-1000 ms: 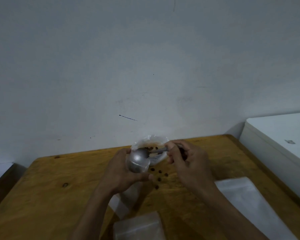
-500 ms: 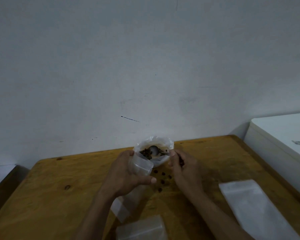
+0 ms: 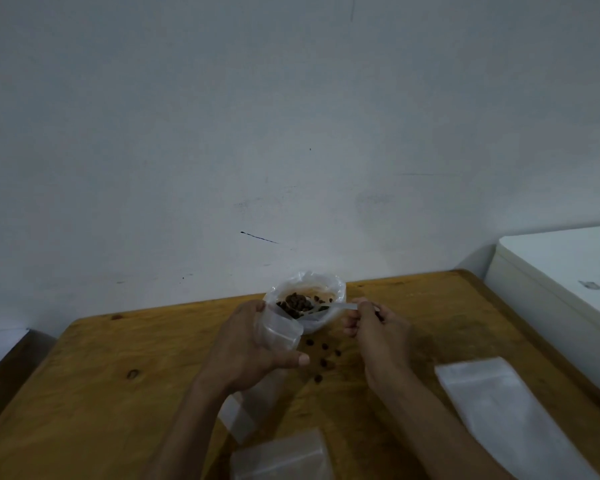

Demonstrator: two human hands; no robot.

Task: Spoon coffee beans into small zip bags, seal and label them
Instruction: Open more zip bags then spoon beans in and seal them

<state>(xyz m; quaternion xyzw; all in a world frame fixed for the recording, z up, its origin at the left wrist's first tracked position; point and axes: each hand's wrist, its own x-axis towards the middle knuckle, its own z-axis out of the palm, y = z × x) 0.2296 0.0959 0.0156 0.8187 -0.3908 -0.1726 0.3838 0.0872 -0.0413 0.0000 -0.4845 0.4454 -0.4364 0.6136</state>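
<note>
My left hand (image 3: 248, 344) grips a small clear zip bag (image 3: 278, 332) with its mouth held open and its lower part hanging toward the table. My right hand (image 3: 374, 327) pinches the handle of a spoon (image 3: 303, 306) heaped with dark coffee beans, its bowl hovering just above the small bag's mouth. Behind them stands a larger open plastic bag of beans (image 3: 326, 289) at the table's far edge. Several spilled beans (image 3: 323, 355) lie on the wood between my hands.
The wooden table (image 3: 101, 393) ends at a grey wall. A flat empty zip bag (image 3: 492, 403) lies at the right and another bag (image 3: 278, 455) at the near edge. A white box (image 3: 561, 271) stands beyond the table's right side.
The spoon dipped into the big bag of beans and has come back out loaded, now poised over the small bag. My left hand has kept the small bag in place.
</note>
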